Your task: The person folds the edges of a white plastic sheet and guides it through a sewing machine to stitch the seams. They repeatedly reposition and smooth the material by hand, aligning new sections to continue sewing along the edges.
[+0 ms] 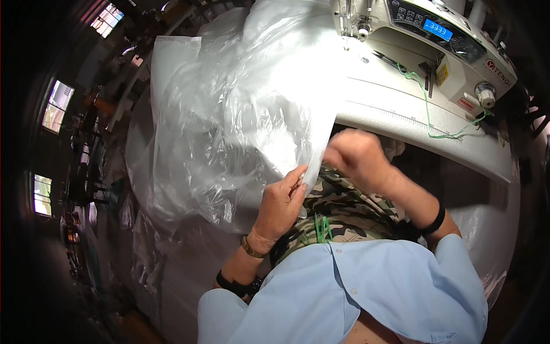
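Observation:
A large translucent white plastic sheet lies bunched from the sewing machine bed down toward my lap. Its right edge, a smooth folded strip, runs down to my left hand, whose thumb and fingers pinch the lower end. Just right of that strip is my right hand, fingers curled in and slightly blurred. Its thumb side comes close to the edge; what it holds, if anything, is hidden. Beyond both hands stands a white sewing machine, its needle area brightly lit beside the sheet.
Scissor-like dark tweezers and green thread lie on the machine bed, which has a ruler scale. More green thread rests on my camouflage-patterned lap. Another pale plastic sheet hangs at the right. Dim workshop clutter and windows stand at left.

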`<action>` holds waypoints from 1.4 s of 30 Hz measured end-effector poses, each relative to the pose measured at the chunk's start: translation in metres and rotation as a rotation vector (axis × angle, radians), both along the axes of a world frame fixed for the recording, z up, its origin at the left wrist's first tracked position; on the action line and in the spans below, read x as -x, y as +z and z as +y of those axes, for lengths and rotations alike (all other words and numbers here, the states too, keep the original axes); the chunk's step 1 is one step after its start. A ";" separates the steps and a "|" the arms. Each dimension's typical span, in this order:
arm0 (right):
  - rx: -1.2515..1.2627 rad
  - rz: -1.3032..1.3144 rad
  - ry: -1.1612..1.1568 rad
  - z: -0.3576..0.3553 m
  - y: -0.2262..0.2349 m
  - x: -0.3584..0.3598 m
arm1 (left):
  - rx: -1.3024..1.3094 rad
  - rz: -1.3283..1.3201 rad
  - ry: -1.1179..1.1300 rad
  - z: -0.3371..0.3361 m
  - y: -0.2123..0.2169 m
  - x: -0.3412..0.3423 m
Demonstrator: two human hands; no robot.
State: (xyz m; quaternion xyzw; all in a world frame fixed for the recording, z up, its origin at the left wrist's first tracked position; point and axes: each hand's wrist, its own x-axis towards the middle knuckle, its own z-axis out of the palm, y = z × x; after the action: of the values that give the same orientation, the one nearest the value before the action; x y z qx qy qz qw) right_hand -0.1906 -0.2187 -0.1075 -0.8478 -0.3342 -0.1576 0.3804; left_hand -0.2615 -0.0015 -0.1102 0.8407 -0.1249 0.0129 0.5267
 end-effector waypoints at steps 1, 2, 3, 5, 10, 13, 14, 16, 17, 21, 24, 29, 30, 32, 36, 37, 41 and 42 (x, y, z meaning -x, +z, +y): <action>0.003 -0.053 -0.106 -0.008 0.003 -0.019 | 0.000 -0.008 0.004 -0.001 -0.002 0.003; 0.086 -0.092 -0.221 -0.015 0.004 -0.037 | -0.042 -0.031 0.011 -0.002 -0.004 0.006; 0.115 -0.186 -0.285 -0.019 0.003 -0.057 | -0.068 -0.047 0.020 -0.003 -0.006 0.008; 0.141 -0.235 -0.317 -0.027 -0.002 -0.089 | -0.116 -0.107 -0.018 -0.006 -0.012 0.009; 0.301 -0.147 -0.357 -0.045 -0.012 -0.130 | -0.192 -0.178 -0.064 -0.009 -0.025 0.005; 0.346 -0.071 -0.310 -0.055 -0.009 -0.145 | -0.231 -0.168 -0.097 -0.015 -0.031 0.000; 0.314 -0.092 -0.317 -0.055 -0.009 -0.150 | -0.257 -0.134 -0.125 -0.017 -0.032 -0.003; 0.314 -0.091 -0.323 -0.055 -0.009 -0.156 | -0.295 -0.202 -0.157 -0.020 -0.035 -0.010; 0.313 -0.086 -0.308 -0.056 -0.009 -0.157 | -0.330 -0.227 -0.163 -0.020 -0.036 -0.014; 0.310 -0.074 -0.328 -0.054 -0.009 -0.158 | -0.296 -0.226 -0.155 -0.020 -0.037 -0.032; 0.332 -0.017 -0.325 -0.053 -0.005 -0.155 | -0.318 -0.272 -0.175 -0.021 -0.033 -0.049; 0.385 0.042 -0.304 -0.052 0.003 -0.150 | -0.320 -0.382 -0.186 -0.029 -0.018 -0.091; 0.386 0.033 -0.302 -0.052 0.004 -0.149 | -0.330 -0.394 -0.182 -0.031 -0.015 -0.099; 0.383 0.030 -0.295 -0.052 0.005 -0.149 | -0.338 -0.387 -0.177 -0.039 -0.007 -0.115; 0.386 0.023 -0.306 -0.051 0.006 -0.149 | -0.323 -0.435 -0.171 -0.056 0.008 -0.144; 0.385 0.040 -0.311 -0.051 0.006 -0.150 | -0.340 -0.426 -0.166 -0.061 0.011 -0.152; 0.331 0.000 -0.331 -0.048 0.004 -0.151 | -0.398 -0.442 -0.153 -0.078 0.016 -0.186; 0.328 0.005 -0.326 -0.048 0.004 -0.153 | -0.439 -0.459 -0.145 -0.082 0.016 -0.194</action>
State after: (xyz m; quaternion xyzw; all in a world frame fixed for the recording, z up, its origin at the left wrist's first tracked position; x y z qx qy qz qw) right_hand -0.0381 -0.2669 -0.1040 -0.9415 -0.2127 -0.1584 0.2080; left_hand -0.0671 -0.0834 -0.0945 0.8982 -0.2997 0.1374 0.2906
